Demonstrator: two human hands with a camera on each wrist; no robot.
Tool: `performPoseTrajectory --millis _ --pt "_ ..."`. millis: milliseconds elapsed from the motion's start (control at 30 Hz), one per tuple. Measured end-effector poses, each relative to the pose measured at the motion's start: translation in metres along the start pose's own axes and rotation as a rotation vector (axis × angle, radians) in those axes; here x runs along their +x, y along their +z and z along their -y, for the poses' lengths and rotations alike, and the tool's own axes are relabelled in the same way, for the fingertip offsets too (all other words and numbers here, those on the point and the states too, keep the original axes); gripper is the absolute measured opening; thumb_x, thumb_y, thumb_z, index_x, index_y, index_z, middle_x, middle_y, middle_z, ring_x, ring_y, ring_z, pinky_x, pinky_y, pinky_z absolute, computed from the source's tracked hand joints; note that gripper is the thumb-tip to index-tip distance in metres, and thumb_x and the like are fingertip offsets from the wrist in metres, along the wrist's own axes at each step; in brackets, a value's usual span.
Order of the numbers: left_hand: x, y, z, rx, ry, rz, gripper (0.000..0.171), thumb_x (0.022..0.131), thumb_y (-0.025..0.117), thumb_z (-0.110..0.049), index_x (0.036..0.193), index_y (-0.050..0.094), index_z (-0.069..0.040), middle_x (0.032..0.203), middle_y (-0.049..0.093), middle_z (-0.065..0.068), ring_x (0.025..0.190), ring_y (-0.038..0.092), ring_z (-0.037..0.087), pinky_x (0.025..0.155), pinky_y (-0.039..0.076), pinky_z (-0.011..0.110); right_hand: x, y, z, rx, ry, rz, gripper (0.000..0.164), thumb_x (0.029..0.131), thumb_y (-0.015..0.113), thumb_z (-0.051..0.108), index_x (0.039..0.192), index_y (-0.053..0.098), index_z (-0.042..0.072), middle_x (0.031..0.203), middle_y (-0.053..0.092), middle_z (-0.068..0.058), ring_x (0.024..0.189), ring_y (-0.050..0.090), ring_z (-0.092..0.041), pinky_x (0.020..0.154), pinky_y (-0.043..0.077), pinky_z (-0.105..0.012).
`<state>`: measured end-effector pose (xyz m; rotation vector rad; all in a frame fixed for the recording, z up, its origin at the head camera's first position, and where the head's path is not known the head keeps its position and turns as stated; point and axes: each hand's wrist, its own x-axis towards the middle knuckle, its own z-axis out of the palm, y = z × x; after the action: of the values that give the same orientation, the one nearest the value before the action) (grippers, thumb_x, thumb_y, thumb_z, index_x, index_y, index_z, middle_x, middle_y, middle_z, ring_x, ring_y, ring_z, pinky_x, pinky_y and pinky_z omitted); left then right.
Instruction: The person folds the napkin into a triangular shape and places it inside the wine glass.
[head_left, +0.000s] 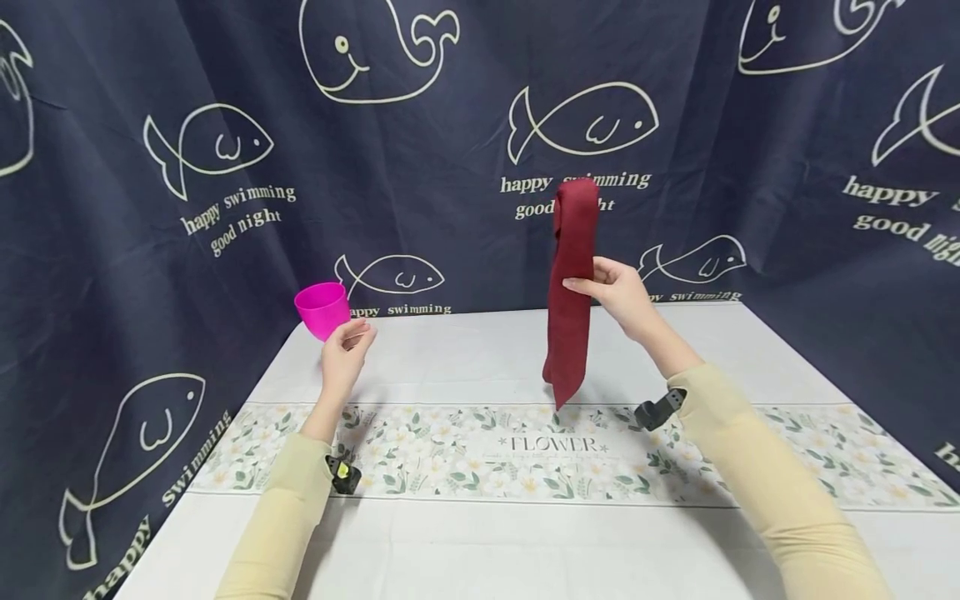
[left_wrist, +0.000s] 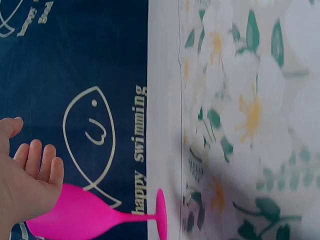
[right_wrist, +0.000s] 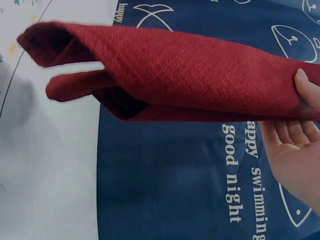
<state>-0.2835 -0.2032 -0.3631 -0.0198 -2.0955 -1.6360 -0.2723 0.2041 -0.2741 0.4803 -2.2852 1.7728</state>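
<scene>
A long, dark red folded cloth (head_left: 572,317) hangs upright above the table, pinched partway up by my right hand (head_left: 618,296). In the right wrist view the thumb lies on the near face of the cloth (right_wrist: 200,75), and its loose folded end spreads apart. On the left, my left hand (head_left: 345,354) is beside a bright pink goblet (head_left: 322,310), its fingers loosely bent and holding nothing. The left wrist view shows the goblet's stem and round foot (left_wrist: 161,215) at the table; the hand (left_wrist: 32,175) covers part of the bowl.
A white table (head_left: 450,542) bears a floral strip (head_left: 465,467) marked FLOWER across its middle. Behind and at both sides hangs a dark blue curtain (head_left: 450,192) with fish outlines and lettering. Each forearm wears a black wrist device (head_left: 660,410).
</scene>
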Motion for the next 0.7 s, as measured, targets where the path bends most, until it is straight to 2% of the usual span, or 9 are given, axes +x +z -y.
performPoseTrajectory --millis 167,333,533,633,700 --pt "0.003 -0.011 0.006 0.048 -0.034 -0.083 0.039 0.088 0.065 -0.016 0.123 0.058 0.000 0.118 0.062 0.020 0.081 0.051 -0.006 0.073 0.040 0.006 -0.001 -0.004 -0.003 -0.001 0.010 -0.012 0.043 0.086 0.068 0.022 0.124 0.057 0.005 0.099 0.068 0.011 0.092 0.065 -0.003 0.090 0.048 -0.025" --pt "0.006 -0.023 0.014 0.026 -0.063 -0.173 0.040 0.087 0.066 -0.016 0.123 0.058 -0.001 0.118 0.062 0.019 0.084 0.050 0.000 0.074 0.041 0.007 -0.002 -0.005 -0.006 0.008 0.013 0.021 0.045 0.088 0.066 0.020 0.127 0.054 0.002 0.099 0.067 0.012 0.094 0.064 -0.003 0.090 0.048 -0.023" --pt "0.014 -0.032 0.020 -0.012 -0.004 -0.309 0.044 0.082 0.070 -0.009 0.120 0.053 0.004 0.104 0.054 0.011 0.086 0.052 0.012 0.074 0.041 0.008 -0.003 -0.009 -0.006 0.013 0.000 0.040 0.042 0.089 0.064 0.017 0.127 0.054 0.003 0.099 0.066 0.015 0.095 0.063 -0.002 0.087 0.047 -0.019" --pt "0.019 -0.034 0.020 -0.006 0.017 -0.335 0.051 0.080 0.072 -0.008 0.122 0.047 0.004 0.106 0.048 0.012 0.093 0.052 0.022 0.079 0.042 0.014 -0.004 -0.013 -0.006 -0.006 0.009 0.031 0.043 0.089 0.064 0.018 0.128 0.053 0.003 0.100 0.066 0.015 0.096 0.063 -0.001 0.091 0.046 -0.023" --pt "0.021 -0.035 0.019 -0.001 0.017 -0.326 0.057 0.079 0.073 -0.008 0.126 0.043 0.003 0.113 0.046 0.016 0.100 0.049 0.028 0.083 0.041 0.020 -0.005 -0.015 -0.006 -0.011 0.016 0.020 0.043 0.089 0.064 0.019 0.128 0.054 0.004 0.099 0.066 0.016 0.095 0.063 -0.001 0.091 0.046 -0.023"
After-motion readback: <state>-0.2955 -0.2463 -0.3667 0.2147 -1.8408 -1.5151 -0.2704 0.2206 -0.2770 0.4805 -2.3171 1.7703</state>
